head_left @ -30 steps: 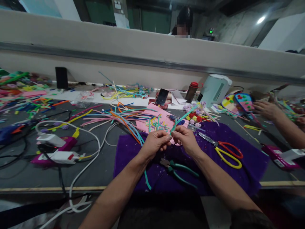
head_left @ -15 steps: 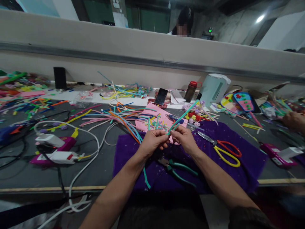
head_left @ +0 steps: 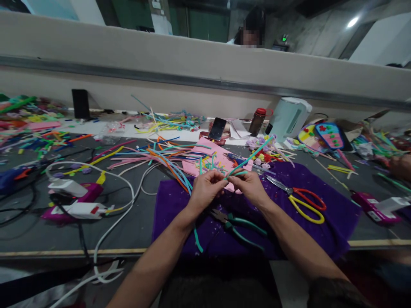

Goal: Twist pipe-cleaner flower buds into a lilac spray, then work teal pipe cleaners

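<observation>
Between my two hands is a teal pipe cleaner [head_left: 255, 153], its long end slanting up to the right. My left hand [head_left: 208, 186] pinches it from the left. My right hand [head_left: 248, 185] closes on it from the right, and a short teal piece sticks out over those fingers. Where the fingertips meet, the exact hold is hidden. Under my hands lies a purple cloth [head_left: 173, 214] bearing green-handled pliers [head_left: 245, 229] and scissors [head_left: 297, 196] with red and yellow handles. A pink sheet [head_left: 205, 147] with cut pieces lies just beyond.
Loose pipe cleaners [head_left: 154, 154] spread to the left. White cables and chargers [head_left: 85, 210] lie at left. A phone [head_left: 217, 129], a red-capped bottle [head_left: 257, 122] and a pale kettle [head_left: 290, 119] stand at the back. Another person's hand [head_left: 401, 166] is at far right.
The teal pipe cleaner now leans lower to the right, and a short teal end shows above my right fingers. Both hands stay close together in nearly the same place.
</observation>
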